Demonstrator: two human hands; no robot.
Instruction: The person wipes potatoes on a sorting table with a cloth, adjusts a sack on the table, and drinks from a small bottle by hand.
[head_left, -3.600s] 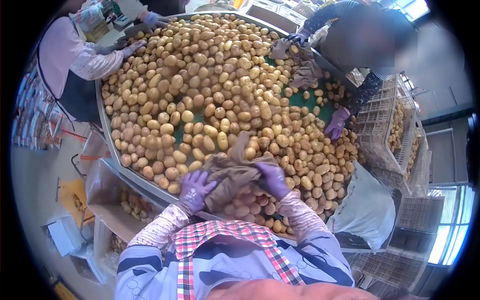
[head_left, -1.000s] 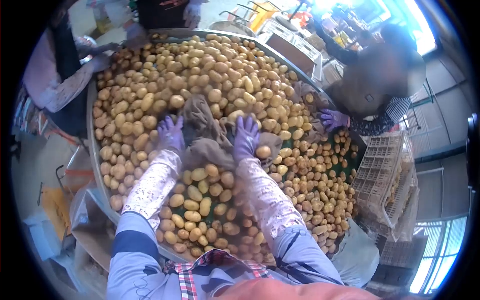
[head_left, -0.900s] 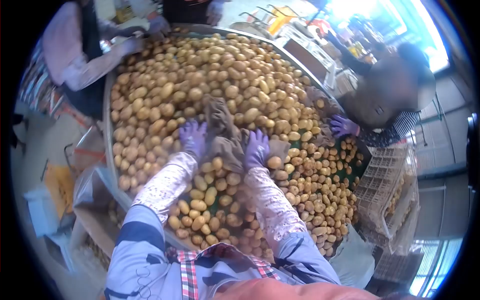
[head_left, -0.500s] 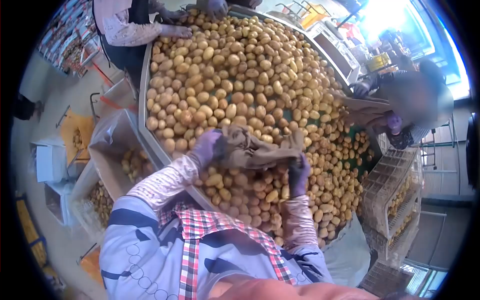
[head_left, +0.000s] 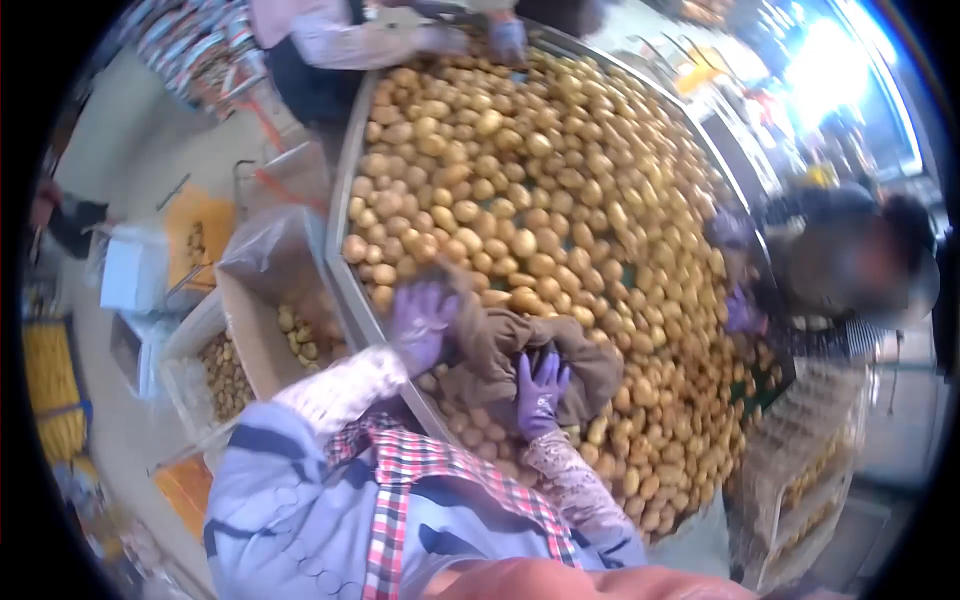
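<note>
A brown cloth (head_left: 500,345) lies bunched over the potatoes (head_left: 480,215) near the front left side of the sorting table. My right hand (head_left: 541,393), in a purple glove, lies flat on the cloth's near part with its fingers spread. My left hand (head_left: 424,318), gloved the same way, rests at the cloth's left edge beside the table rim. Its fingers look stretched out, though they are slightly blurred. Potatoes show all around the cloth, and some under it are hidden.
The table's metal rim (head_left: 338,225) runs along my left. Beside it stands a plastic-lined cardboard box (head_left: 262,335) holding potatoes. Stacked crates (head_left: 805,465) are at the right. One co-worker's hands (head_left: 738,270) are at the right edge; another's sleeve (head_left: 365,42) reaches in at the far left.
Both hands held the cloth stretched between them; now it lies bunched, with my right hand spread on top. My right hand has moved left. The whole view has shifted and turned a little.
</note>
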